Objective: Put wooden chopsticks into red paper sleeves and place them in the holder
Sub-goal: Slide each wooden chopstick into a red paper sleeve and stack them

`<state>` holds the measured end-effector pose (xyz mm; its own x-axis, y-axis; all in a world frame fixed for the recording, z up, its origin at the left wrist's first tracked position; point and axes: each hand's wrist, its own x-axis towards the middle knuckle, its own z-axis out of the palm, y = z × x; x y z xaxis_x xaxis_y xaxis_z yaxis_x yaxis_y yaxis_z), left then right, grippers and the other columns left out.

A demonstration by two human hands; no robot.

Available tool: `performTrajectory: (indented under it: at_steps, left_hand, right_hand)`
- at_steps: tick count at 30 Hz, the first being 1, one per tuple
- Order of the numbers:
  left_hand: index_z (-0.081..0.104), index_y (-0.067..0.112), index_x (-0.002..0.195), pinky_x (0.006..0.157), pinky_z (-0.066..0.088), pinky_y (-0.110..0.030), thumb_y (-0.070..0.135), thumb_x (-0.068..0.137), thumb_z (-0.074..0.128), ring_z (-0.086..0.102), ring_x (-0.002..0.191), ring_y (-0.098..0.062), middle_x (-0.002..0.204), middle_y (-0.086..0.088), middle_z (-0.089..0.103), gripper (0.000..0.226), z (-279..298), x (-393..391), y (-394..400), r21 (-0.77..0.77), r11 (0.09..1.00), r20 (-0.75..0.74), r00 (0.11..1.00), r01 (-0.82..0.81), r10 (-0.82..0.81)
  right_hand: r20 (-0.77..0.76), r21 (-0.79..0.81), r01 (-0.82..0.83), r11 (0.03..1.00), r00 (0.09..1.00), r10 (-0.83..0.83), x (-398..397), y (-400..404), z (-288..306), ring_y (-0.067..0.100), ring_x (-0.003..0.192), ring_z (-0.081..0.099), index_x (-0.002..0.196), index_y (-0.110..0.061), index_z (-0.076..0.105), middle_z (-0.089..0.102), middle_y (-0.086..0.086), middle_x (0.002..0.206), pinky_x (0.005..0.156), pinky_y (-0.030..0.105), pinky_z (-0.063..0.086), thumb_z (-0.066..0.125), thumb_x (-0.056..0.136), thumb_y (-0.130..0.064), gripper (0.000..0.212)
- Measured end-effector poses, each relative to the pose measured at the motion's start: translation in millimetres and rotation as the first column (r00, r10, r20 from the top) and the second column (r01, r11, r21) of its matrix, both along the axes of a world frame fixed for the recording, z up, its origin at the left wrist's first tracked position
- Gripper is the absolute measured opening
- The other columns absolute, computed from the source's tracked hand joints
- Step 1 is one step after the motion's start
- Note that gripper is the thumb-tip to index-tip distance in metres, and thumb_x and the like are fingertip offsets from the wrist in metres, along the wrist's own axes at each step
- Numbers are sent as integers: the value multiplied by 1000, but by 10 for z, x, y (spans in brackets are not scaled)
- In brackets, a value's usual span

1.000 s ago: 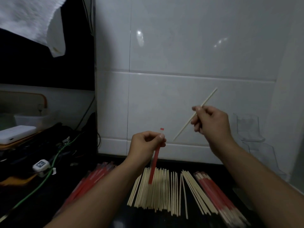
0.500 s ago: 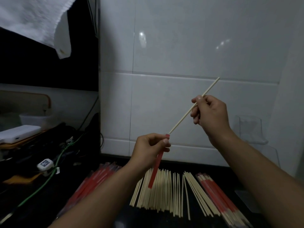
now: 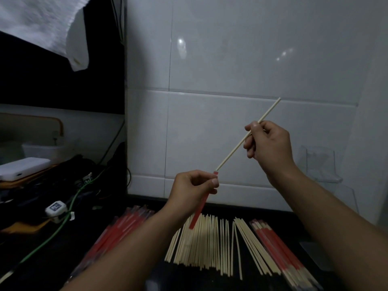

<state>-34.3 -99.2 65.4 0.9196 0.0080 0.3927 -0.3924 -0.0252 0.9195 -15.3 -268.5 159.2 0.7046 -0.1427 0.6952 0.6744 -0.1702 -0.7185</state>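
Note:
My left hand (image 3: 194,189) pinches a red paper sleeve (image 3: 199,208) near its top, with the sleeve hanging down over the counter. My right hand (image 3: 267,143) grips a single wooden chopstick (image 3: 235,148), tilted so its lower tip meets the sleeve's open top end. Below lie several bare wooden chopsticks (image 3: 210,242) in a row. A stack of red sleeves (image 3: 117,234) lies at the left, and sleeved chopsticks (image 3: 281,250) at the right. A clear plastic holder (image 3: 320,164) stands against the wall at the right.
The dark counter (image 3: 212,208) runs along a white tiled wall (image 3: 231,59). At the left sit tangled cables, a green cord (image 3: 60,225), a small white device (image 3: 55,207) and a white box (image 3: 23,168). A white towel (image 3: 42,24) hangs at the upper left.
My right hand has brought the chopstick down and left until its tip meets the sleeve's top. My left hand has kept its hold on the sleeve.

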Motion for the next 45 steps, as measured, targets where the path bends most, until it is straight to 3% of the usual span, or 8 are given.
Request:
performTrajectory:
  at_steps: [13,19,23,25,29,35,41,45]
  left_hand:
    - [73,15,100,77,55,-23,16,92,65,73,86,-13,93,-1,76,12,-33,-13,-16,15,1000,3,1000,14,-14]
    - [73,15,104,75,56,-21,14,96,60,73,87,-15,93,-2,77,15,-21,-11,-31,-45,999,4,1000,24,-23]
    - [73,13,104,77,56,-23,12,94,62,74,87,-16,95,-4,77,15,-55,-10,-8,-90,995,-24,999,31,-33]
    - [73,13,104,77,56,-24,13,93,63,74,88,-16,96,-3,77,15,-68,-7,-5,-88,996,-31,999,33,-36]
    - [72,16,106,79,55,-25,15,94,62,73,89,-14,96,-2,77,16,-61,-5,-9,-72,997,-34,999,35,-37]
    - [74,17,104,83,56,-32,17,92,65,74,90,-14,98,0,77,15,-66,-2,-4,-75,997,-52,998,34,-38]
    - [75,18,105,85,57,-37,23,92,65,74,91,-15,98,0,77,17,-90,8,-40,-72,997,-75,997,22,-28]
    - [76,19,103,83,55,-31,22,91,67,70,97,-16,103,0,76,15,-103,11,-43,-75,997,-88,996,-30,23]
  right_hand:
    - [-34,-149,-4,989,999,-1,12,45,-120,9,45,51,92,-7,65,62,6,64,47,18,44,47,102,-19,24]
    - [-288,-482,-205,852,955,66,-37,17,-225,8,56,61,115,-14,64,69,6,81,53,19,41,59,96,-21,21]
    - [-40,-336,20,942,999,-36,-33,-31,-234,19,60,63,151,-31,26,64,4,91,53,19,47,55,91,-4,71]
    - [15,-384,3,923,1000,3,-46,-43,-235,21,61,61,146,-35,33,62,3,89,55,19,49,51,91,-1,68]
    - [-49,-729,-45,684,999,13,-17,-31,-320,-3,63,60,129,-35,58,64,-10,83,62,14,43,49,93,-7,47]
    - [67,-659,95,746,995,-68,70,-160,-483,22,60,61,143,-36,45,64,-4,82,61,38,54,49,95,-11,54]
    - [66,-856,42,515,997,28,12,-100,-686,-9,67,49,142,-42,44,56,-16,96,65,13,35,49,96,-16,53]
    - [88,-747,132,651,991,-100,61,-178,-720,-6,69,52,138,-34,50,60,-15,93,67,14,38,52,95,-17,47]
